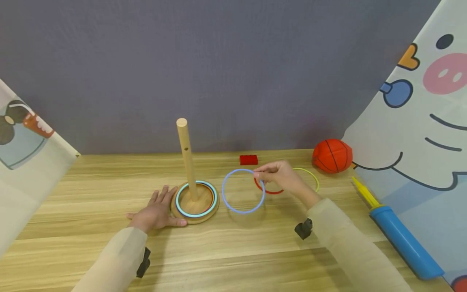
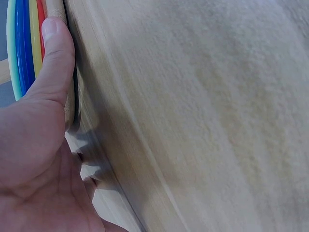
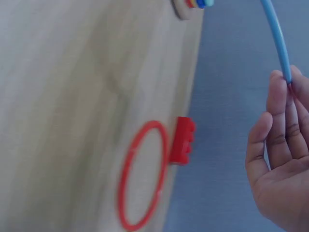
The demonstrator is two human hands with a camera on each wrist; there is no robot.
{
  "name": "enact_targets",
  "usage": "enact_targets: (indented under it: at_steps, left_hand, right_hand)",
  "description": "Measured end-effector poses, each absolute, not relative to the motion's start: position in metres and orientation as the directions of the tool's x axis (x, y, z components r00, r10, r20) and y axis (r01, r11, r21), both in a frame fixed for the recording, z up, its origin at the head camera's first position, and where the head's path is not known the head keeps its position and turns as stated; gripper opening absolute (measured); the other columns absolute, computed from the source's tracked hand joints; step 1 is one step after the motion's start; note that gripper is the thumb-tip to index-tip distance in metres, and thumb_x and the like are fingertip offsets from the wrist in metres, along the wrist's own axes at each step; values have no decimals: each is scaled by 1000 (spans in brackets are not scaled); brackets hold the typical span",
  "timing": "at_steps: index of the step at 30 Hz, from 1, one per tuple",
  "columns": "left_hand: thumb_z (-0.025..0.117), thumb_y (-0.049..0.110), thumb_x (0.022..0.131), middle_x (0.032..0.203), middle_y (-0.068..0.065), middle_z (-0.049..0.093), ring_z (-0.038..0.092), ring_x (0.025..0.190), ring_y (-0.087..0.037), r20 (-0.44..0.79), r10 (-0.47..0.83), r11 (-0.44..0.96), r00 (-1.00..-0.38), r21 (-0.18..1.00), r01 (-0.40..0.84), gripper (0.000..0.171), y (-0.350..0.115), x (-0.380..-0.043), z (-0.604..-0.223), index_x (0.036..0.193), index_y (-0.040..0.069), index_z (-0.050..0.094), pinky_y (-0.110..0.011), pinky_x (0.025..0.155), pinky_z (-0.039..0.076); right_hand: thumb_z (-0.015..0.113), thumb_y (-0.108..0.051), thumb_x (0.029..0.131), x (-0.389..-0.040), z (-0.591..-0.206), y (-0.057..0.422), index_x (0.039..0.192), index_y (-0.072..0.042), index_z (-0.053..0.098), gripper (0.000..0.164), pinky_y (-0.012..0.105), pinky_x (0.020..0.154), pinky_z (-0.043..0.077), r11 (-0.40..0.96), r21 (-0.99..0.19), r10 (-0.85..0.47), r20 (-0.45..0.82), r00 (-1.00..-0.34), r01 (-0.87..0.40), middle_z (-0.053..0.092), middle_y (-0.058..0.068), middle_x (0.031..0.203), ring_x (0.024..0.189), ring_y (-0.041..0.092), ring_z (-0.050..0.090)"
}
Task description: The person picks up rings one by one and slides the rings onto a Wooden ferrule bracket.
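My right hand (image 1: 282,175) pinches a light blue ring (image 1: 243,212) by its edge and holds it above the table, right of the wooden peg stand (image 1: 189,162). In the right wrist view, the fingertips close on this ring (image 3: 277,38). Round the peg, a pale turquoise ring (image 2: 13,48) lies on top of a blue ring (image 2: 23,43), a yellow ring (image 2: 35,38) and a red ring (image 2: 41,24). My left hand (image 1: 155,213) rests against the stand's round base with fingers spread, its thumb touching the near rim.
Partly behind my right hand, another red ring (image 3: 124,183) and a yellow-green ring (image 1: 316,181) lie on the table. A red toy brick (image 1: 249,160) sits by the back edge. At right are a dented red ball (image 1: 332,156) and a blue hand pump (image 1: 405,241).
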State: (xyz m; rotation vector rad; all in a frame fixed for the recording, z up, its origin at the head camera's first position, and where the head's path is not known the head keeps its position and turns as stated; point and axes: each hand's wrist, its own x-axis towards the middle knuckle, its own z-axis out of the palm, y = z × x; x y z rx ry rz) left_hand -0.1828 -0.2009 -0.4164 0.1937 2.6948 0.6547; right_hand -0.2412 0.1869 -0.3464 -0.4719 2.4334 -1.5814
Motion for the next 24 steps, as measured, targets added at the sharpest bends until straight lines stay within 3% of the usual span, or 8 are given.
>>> enact_targets:
  at_steps: [4, 6, 16, 24]
  left_hand:
    - [76, 79, 61, 166, -29, -1, -3, 149, -56, -306, 219, 879, -926, 473, 52, 141, -202, -184, -417, 163, 8, 10, -95, 86, 1]
    - [76, 79, 61, 166, -29, -1, -3, 149, -56, -307, 219, 882, -926, 468, 54, 141, -202, -184, -417, 163, 8, 10, -96, 82, 0]
    - [77, 75, 68, 168, -23, -4, -6, 151, -51, -367, 186, 905, -912, 426, 13, 133, -198, -178, -404, 164, 14, 7, -97, 73, -1]
    - [78, 73, 68, 167, -24, -2, -4, 150, -52, -358, 192, 903, -914, 430, 21, 133, -196, -176, -400, 163, 10, 10, -98, 72, 0]
  right_hand:
    - [77, -16, 92, -243, -327, 183, 113, 3, 76, 28, 40, 80, 61, 376, -906, -376, 44, -925, -196, 77, 15, 93, 78, 18, 71]
    - [78, -14, 92, -242, -314, 182, 112, 2, 77, 26, 36, 79, 62, 369, -903, -382, 69, -922, -220, 78, 12, 92, 78, 18, 72]
    - [77, -10, 92, -239, -246, 167, 111, 2, 77, 23, 41, 82, 61, 348, -870, -407, 196, -892, -350, 78, 10, 92, 82, 20, 75]
    - [78, -13, 92, -242, -210, 144, 110, -2, 79, 21, 31, 78, 61, 339, -852, -417, 245, -875, -400, 79, 6, 89, 78, 17, 73]
